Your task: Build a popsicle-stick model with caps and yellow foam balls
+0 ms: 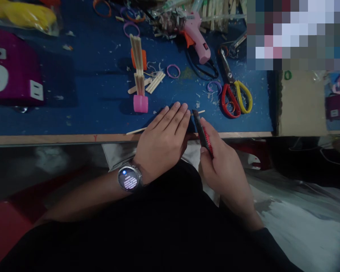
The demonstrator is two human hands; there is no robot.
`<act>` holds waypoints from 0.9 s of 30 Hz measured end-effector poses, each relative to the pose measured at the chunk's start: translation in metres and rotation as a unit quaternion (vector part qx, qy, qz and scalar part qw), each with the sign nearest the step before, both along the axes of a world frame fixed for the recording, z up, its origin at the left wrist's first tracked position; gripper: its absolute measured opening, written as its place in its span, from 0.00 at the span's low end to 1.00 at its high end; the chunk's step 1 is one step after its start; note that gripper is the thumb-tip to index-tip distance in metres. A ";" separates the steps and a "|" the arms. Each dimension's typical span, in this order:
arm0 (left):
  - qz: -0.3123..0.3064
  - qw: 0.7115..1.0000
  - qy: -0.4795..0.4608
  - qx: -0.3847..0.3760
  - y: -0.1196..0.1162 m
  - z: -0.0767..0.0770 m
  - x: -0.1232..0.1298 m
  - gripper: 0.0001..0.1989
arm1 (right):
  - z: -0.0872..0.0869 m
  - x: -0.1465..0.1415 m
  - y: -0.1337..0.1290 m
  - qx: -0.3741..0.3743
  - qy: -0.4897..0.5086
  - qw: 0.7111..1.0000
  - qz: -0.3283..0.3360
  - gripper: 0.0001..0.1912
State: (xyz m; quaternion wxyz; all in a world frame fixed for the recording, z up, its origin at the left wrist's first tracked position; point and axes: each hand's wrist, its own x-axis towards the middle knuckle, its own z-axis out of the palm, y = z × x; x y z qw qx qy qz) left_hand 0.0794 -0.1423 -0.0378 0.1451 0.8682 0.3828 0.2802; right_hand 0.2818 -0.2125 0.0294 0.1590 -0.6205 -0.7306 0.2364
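My left hand (167,134) lies flat at the table's front edge, fingers stretched out over a thin wooden stick (136,131). Both ends of the stick show, one on each side of the hand; its middle is hidden. In my right hand (223,162) is a utility knife (201,132) with a black and red handle. Its tip is at the stick's right end, just beside my left fingertips; whether the blade touches the wood I cannot tell. Behind the left hand stands a bundle of wooden sticks (138,64) joined to a pink ring (141,104) and an orange ring (138,58).
Scissors (229,81) with red and yellow handles lie to the right. Farther back are a pink glue gun (198,37), a purple band (173,71) and short stick pieces (155,82). A purple box-like object (14,71) stands left, a cardboard box (303,105) right.
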 end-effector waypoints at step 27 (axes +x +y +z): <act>0.011 0.997 0.030 0.073 -0.001 -0.005 0.001 0.28 | 0.007 0.002 0.010 -0.019 -0.036 0.999 -0.034 0.38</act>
